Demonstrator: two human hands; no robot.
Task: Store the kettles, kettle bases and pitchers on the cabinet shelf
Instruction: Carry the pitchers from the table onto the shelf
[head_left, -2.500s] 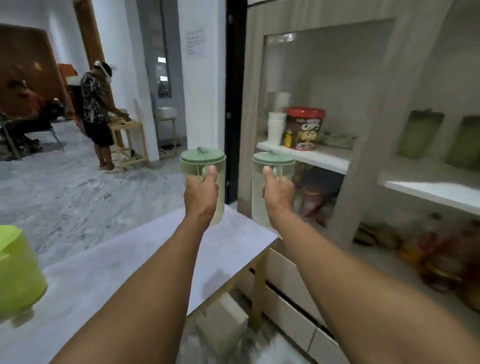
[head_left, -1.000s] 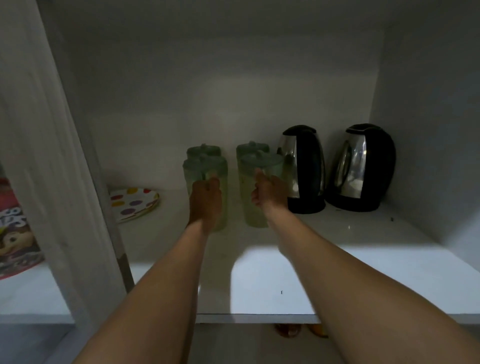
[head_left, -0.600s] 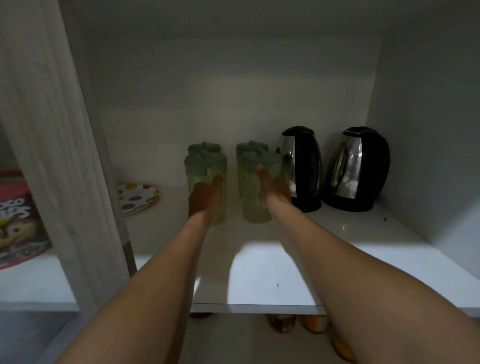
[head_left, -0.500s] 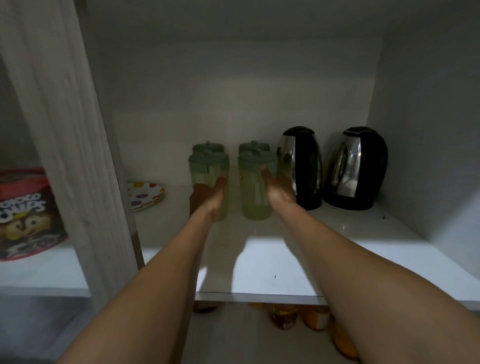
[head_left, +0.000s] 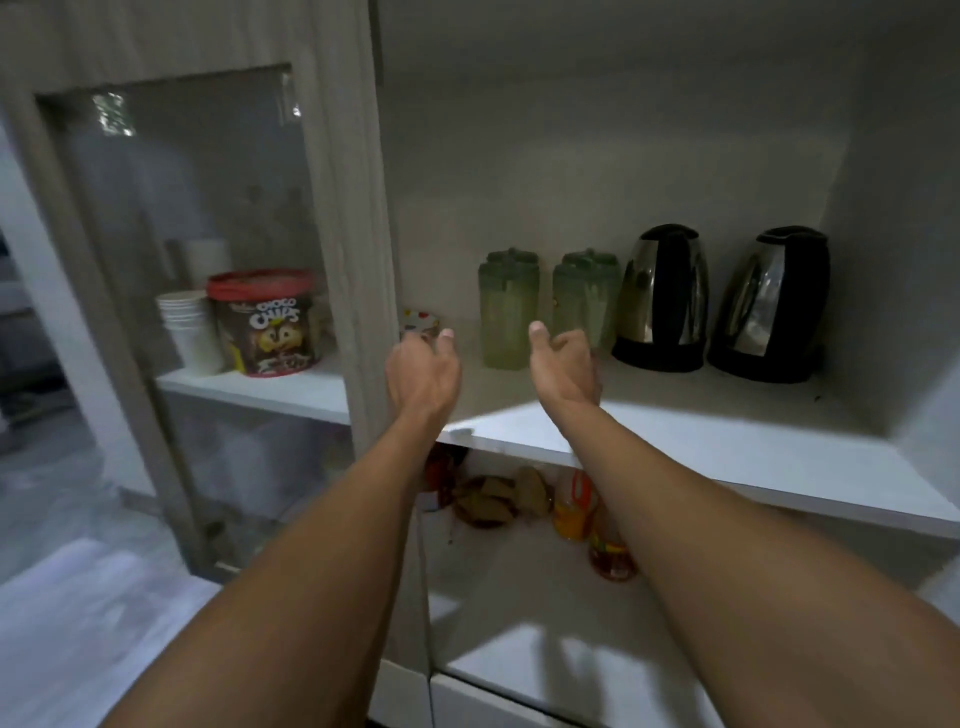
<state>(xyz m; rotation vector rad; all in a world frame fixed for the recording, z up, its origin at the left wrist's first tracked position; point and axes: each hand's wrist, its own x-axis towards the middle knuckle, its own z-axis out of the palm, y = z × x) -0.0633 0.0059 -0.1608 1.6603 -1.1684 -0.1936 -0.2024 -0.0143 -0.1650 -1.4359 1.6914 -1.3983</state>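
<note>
Two pale green pitchers with green lids stand upright on the white cabinet shelf (head_left: 727, 457), the left pitcher (head_left: 506, 317) and the right pitcher (head_left: 584, 306), each with another green-lidded pitcher close behind it. To their right stand two black and steel kettles, one (head_left: 665, 301) next to the pitchers and one (head_left: 769, 306) by the cabinet's right wall. My left hand (head_left: 423, 371) hovers empty near the shelf's left front, fingers apart. My right hand (head_left: 563, 364) is also empty and open, just in front of the right pitcher.
A cabinet post (head_left: 358, 234) stands left of my left hand. Behind glass sit a red-lidded chocolate tub (head_left: 262, 322) and stacked white cups (head_left: 189, 332). A spotted plate (head_left: 418, 322) lies at the shelf's left. Bottles and packets (head_left: 571, 506) fill the lower shelf.
Both hands have let go of the two front pitchers and drawn back toward the shelf's front edge. The view has pulled back and swung left.
</note>
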